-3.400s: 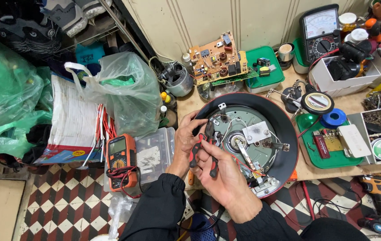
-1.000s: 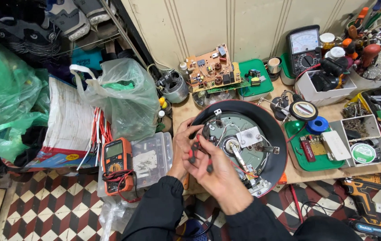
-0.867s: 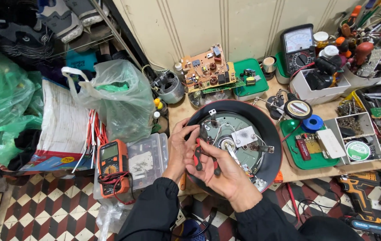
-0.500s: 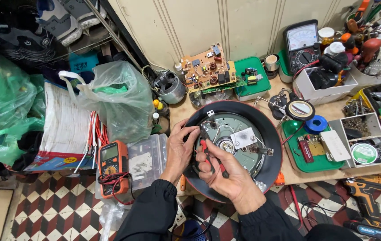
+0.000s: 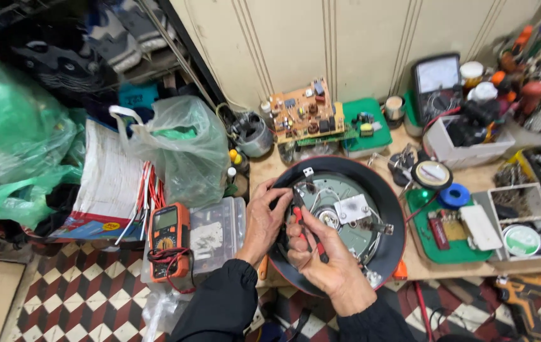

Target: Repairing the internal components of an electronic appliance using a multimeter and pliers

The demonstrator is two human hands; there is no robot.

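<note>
Fingers of right hand [image 5: 321,256] curled tight round red-handled pliers [image 5: 305,228]; left hand [image 5: 265,218] fingers pinch rim of round black upturned appliance base [image 5: 340,221], grey metal plate and wires exposed, on cluttered wooden desk [image 5: 264,174].

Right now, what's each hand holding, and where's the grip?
Right hand holds red-handled pliers by the handles. Left hand grips the left rim of the round black appliance base.

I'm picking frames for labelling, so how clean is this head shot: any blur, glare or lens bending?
Head view: the hands, left and right, and the round black appliance base are sharp; lighting is soft and even, with mild sheen on the green plastic bags; edges bow outward, and the right-hand corner clutter looks smeared.
</note>
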